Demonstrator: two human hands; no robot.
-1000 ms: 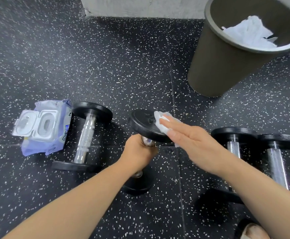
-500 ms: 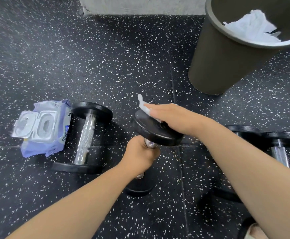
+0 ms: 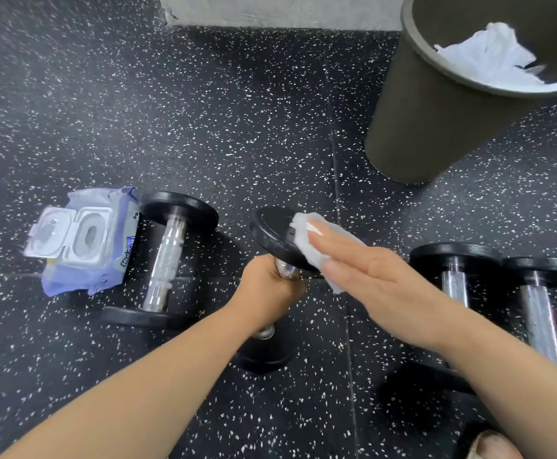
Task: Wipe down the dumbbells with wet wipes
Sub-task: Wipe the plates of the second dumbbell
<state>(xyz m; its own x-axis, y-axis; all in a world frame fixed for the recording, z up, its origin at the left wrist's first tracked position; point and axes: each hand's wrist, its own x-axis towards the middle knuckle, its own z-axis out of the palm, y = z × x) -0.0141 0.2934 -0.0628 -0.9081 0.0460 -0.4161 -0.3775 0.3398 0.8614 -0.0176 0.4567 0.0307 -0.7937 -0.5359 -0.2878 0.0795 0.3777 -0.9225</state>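
Counting four dumbbells here. The left hand (image 3: 267, 289) is gripping the handle of the middle dumbbell (image 3: 272, 233), holding it on end and a bit tilted. The right hand (image 3: 379, 279) is lying flat, fingers straight, pressing one wet wipe (image 3: 313, 250) against that dumbbell's upper plate. One spare dumbbell (image 3: 166, 260) is lying just beside the single wipes pack (image 3: 85, 240), whose flip lid is sitting open. Two more, the near-right dumbbell (image 3: 454, 276) and the far-right dumbbell (image 3: 538, 313), are lying side by side. One bin (image 3: 412, 120) is holding crumpled white wipes.
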